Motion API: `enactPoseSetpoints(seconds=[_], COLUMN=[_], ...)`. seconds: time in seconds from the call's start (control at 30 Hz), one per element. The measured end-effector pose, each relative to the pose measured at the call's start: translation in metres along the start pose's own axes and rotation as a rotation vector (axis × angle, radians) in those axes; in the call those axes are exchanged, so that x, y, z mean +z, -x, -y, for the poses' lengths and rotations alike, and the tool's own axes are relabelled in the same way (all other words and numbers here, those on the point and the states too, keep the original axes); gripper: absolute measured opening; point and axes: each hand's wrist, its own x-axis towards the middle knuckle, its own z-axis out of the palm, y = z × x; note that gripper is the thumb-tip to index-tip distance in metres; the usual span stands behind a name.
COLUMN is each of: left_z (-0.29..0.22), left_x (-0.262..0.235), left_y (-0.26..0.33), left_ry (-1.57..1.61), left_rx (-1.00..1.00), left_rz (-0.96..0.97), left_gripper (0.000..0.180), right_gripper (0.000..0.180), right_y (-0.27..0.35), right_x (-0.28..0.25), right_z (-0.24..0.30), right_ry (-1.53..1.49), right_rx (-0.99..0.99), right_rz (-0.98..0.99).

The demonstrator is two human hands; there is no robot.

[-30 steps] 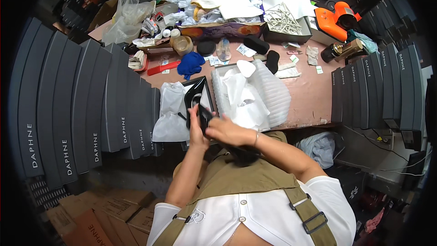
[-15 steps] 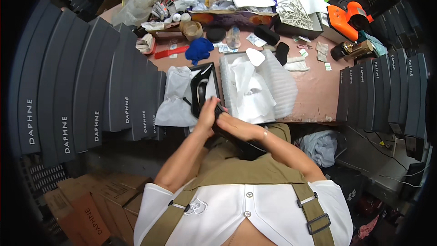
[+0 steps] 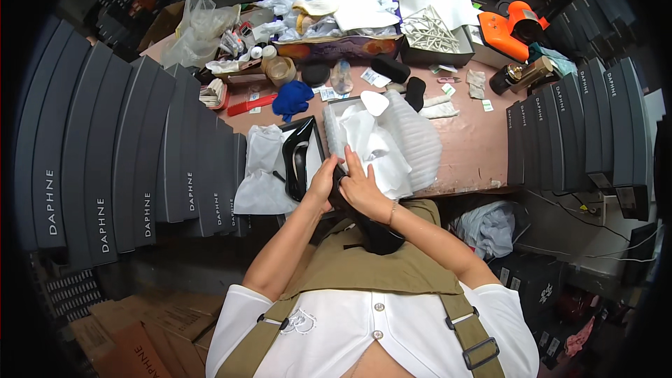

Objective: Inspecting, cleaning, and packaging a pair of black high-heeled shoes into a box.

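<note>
A black high-heeled shoe [image 3: 376,232] lies slantwise over my lap, its toe end between my hands. My left hand [image 3: 323,183] is closed round that end from the left. On the other side my right hand [image 3: 362,192] grips the shoe's edge, with two fingers stretched forward and the others bent. The matching glossy black high heel [image 3: 297,168] rests on its side in a dark box [image 3: 321,141], beside a white cloth bag [image 3: 262,189]. Just beyond my right hand sits an opened box [image 3: 330,124] with white tissue paper [image 3: 389,168] and a white teardrop-shaped pad [image 3: 374,102].
Grey shoe boxes stand stacked at left [image 3: 126,161] and right [image 3: 570,129]. Farther back are a blue cloth [image 3: 292,100], a red comb [image 3: 252,103], a tray of white sticks [image 3: 430,33] and an orange tool [image 3: 505,36]. A ribbed foam sheet [image 3: 422,136] spreads over the pink table [image 3: 472,147].
My right hand has lifted two fingers off the shoe and spread them forward. More of the shoe on my lap shows. The whole view has shifted slightly.
</note>
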Motion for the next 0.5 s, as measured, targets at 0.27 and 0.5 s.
enactPoseSetpoints(seconds=[0.27, 0.5], left_z=[-0.005, 0.002], left_x=[0.010, 0.012], left_y=[0.020, 0.013], left_ry=[-0.122, -0.039], left_rx=[0.117, 0.101], left_rz=[-0.107, 0.030], left_gripper=[0.029, 0.029], right_gripper=[0.027, 0.025], right_y=[0.006, 0.030], right_x=[-0.007, -0.035], right_z=[0.015, 0.026], right_ry=[0.215, 0.062], right_rx=[0.008, -0.007], right_rz=[-0.047, -0.162])
